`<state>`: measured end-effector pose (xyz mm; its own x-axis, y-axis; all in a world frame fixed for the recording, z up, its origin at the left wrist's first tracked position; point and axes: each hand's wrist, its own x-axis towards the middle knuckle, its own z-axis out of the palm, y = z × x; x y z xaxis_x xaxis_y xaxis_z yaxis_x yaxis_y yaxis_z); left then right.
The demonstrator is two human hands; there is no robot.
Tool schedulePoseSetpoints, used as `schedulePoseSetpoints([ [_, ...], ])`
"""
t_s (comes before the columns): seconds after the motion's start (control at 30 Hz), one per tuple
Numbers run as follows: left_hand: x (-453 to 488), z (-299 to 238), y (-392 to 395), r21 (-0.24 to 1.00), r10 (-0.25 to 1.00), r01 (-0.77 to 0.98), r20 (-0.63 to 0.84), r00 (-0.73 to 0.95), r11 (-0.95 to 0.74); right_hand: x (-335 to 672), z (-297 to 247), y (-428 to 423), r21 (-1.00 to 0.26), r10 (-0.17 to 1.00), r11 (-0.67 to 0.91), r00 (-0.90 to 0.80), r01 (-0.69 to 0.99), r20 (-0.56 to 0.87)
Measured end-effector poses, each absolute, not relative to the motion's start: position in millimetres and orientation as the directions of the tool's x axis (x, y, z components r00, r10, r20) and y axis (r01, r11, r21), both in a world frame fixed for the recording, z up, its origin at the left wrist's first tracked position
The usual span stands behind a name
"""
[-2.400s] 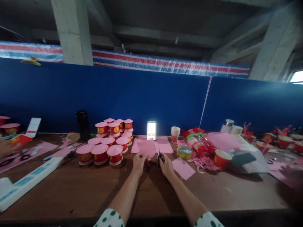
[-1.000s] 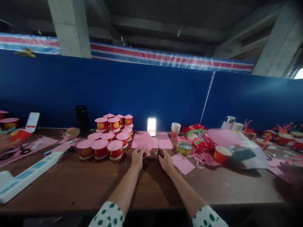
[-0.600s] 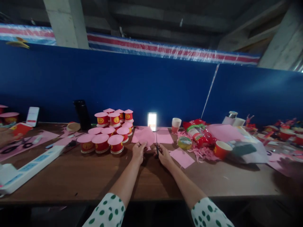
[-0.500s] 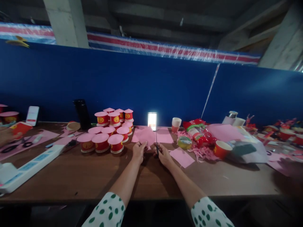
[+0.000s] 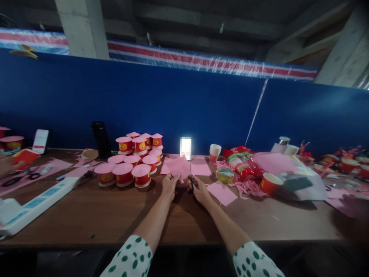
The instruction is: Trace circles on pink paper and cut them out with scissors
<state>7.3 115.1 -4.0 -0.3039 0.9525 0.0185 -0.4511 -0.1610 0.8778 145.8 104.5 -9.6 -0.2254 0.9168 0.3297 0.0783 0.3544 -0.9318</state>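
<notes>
Between the fingers of my left hand is a rounded piece of pink paper, held up above the table. My right hand grips a pair of scissors, blades pointing away from me and close to the paper's right edge. Behind the held piece, pink paper sheets lie flat. Another pink sheet rests just right of my right hand. To the left stand several red paper cups with pink paper tops, some stacked on others.
A lit phone stands against the blue partition. At left are a white power strip, a black bottle and a person's hand with a red cup. Rightward lie a tape roll, paper scraps and a red cup.
The pink paper piece in my left hand has turned or tilted slightly. My hands stay in nearly the same place, and the whole view has shifted very little.
</notes>
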Motion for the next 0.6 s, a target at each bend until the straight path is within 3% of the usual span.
schedulePoseSetpoints([
  [0.6,8.4,0.3,111.1,0.881,0.959,-0.447,0.026,-0.283,-0.156,146.7,-7.8,104.2,-0.937,0.923,0.342,-0.214,0.069,0.321],
])
